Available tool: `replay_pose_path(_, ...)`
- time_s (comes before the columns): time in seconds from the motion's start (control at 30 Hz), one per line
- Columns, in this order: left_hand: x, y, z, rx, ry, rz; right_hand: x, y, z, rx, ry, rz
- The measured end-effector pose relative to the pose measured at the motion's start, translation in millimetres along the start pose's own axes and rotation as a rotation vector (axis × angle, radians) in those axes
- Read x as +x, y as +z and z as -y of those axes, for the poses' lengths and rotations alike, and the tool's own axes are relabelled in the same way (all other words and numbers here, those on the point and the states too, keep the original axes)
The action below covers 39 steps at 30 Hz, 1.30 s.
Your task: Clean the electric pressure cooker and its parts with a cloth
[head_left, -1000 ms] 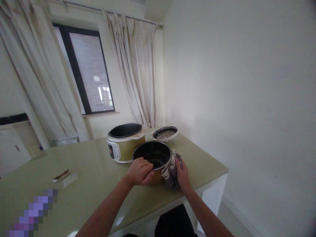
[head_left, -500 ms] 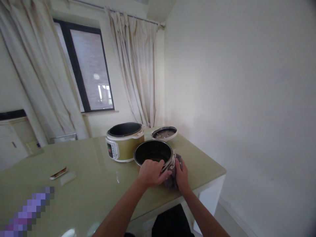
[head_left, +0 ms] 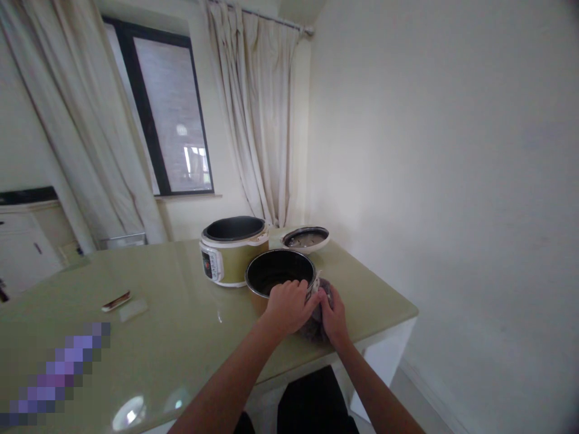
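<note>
A round inner cooking pot (head_left: 265, 271) with a dark inside and a shiny rim stands on the table before me. My left hand (head_left: 289, 306) is closed over its near right rim, fingers reaching inside and thumb outside. My right hand (head_left: 333, 316) presses a crumpled grey-purple cloth (head_left: 312, 330) with a pale edge against the pot's right side. The two hands nearly meet, thumb to thumb. Part of the cloth lies hidden behind my fingers. Behind the pot sits the electric cooker body (head_left: 244, 262), lidless, its control panel facing left.
A round lid (head_left: 307, 241) rests upside down behind the pot. To the left on the glossy green table (head_left: 181, 319) lie a small narrow dish (head_left: 116, 301) and a whitish flat piece (head_left: 133, 310). A blurred purple object (head_left: 58, 371) is nearer. The wall (head_left: 443, 181) rises on the right.
My left hand has shifted slightly right along the rim, and its thumb now meets my right thumb at the cloth. The view has tilted down and left a little.
</note>
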<state>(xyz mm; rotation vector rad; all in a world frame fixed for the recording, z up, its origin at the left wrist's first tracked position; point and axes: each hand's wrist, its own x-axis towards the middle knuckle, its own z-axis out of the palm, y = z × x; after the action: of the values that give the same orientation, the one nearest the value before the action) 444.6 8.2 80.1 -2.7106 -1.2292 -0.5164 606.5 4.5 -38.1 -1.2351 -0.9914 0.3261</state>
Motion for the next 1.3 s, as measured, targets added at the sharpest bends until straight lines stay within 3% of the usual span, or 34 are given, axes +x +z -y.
replay_pose_path(0.1,7,4.8,-9,0.023,-0.08,0.061,0,-2,-1,-0.01,-0.027,0.017)
replay_pose_path(0.17,6,6.3,-3,0.043,-0.038,0.06,0,-2,-3,-0.012,-0.028,0.017)
replay_pose_path(0.37,-13,0.2,54,0.041,0.212,0.062,3,-6,-2,0.023,0.061,-0.105)
replay_pose_path(0.47,-17,-4.7,69,0.075,0.243,0.087,8,-11,0,0.102,0.148,-0.013)
replay_pose_path(0.6,-16,-3.6,44,0.087,0.082,-0.024,12,-11,-1,0.198,0.228,0.073)
replay_pose_path(0.7,-12,4.7,18,0.028,-0.002,-0.05,6,-8,3,0.24,0.237,-0.052)
replay_pose_path(0.8,-11,13.2,14,0.0,0.026,-0.052,-5,-7,26,0.126,-0.046,-0.139)
replay_pose_path(0.9,-15,17.3,32,-0.011,0.125,-0.062,-9,-6,62,-0.165,-0.497,0.105)
replay_pose_path(1.0,-23,18.4,56,-0.016,0.196,-0.117,6,-5,92,-0.416,-0.737,0.403)
replay_pose_path(1.13,-32,19.0,79,-0.042,0.287,-0.207,51,-8,97,-0.525,-0.819,0.653)
replay_pose_path(1.3,-36,15.7,102,-0.12,0.389,-0.264,104,-9,89,-0.528,-0.778,0.815)
